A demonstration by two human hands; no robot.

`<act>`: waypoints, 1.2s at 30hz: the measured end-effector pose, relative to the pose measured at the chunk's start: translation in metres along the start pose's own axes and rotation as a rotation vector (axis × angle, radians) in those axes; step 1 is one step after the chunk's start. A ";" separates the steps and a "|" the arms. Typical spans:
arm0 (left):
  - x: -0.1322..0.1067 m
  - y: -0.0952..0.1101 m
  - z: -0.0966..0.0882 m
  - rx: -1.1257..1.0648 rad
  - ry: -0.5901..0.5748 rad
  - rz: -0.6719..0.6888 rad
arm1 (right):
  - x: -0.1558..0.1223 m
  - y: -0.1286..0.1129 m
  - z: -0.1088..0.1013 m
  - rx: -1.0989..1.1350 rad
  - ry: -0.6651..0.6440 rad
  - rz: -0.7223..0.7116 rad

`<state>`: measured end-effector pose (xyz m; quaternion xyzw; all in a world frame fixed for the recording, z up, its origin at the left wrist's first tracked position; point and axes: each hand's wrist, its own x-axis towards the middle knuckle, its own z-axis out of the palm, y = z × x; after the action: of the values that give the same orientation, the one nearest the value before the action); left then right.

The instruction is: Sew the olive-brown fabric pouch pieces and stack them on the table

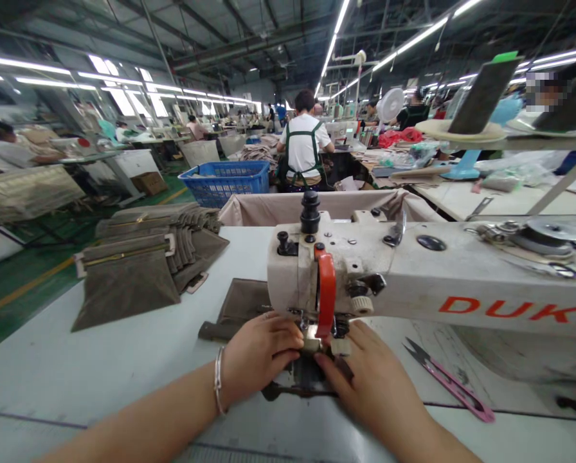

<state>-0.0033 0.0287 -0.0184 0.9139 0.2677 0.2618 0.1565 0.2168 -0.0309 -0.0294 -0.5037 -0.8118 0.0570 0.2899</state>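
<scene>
A brown-grey fabric piece (244, 301) lies partly under the head of a white sewing machine (413, 270). My left hand (269, 350) presses its closed fingers on the fabric's folded edge, just left of the needle area. On the other side, my right hand (372, 373) grips the same edge, with the thumb in front and the fingers partly hidden behind the machine's foot. An orange guard (325, 296) stands between the two hands and hides part of the needle. A small lit spot shows at the stitching place.
Pink-handled thread snips (452, 379) lie right of my right hand. Stacked fabric pieces with zippers (134, 270) sit at the table's left. Behind are a cloth-lined bin (263, 207), a blue basket (225, 180) and a person in a white shirt (305, 145). A thread cone (483, 96) stands upper right.
</scene>
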 end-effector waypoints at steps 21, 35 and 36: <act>0.007 0.010 0.019 0.061 0.184 -0.161 | 0.003 -0.001 0.016 -0.033 0.076 -0.074; 0.009 0.009 0.019 0.066 0.190 -0.178 | 0.005 -0.002 0.018 -0.041 0.101 -0.061; 0.010 0.009 0.019 0.068 0.191 -0.181 | 0.005 -0.002 0.017 -0.041 0.105 -0.060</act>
<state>0.0182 0.0239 -0.0263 0.8616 0.3717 0.3233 0.1221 0.2045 -0.0241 -0.0411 -0.4872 -0.8113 0.0050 0.3231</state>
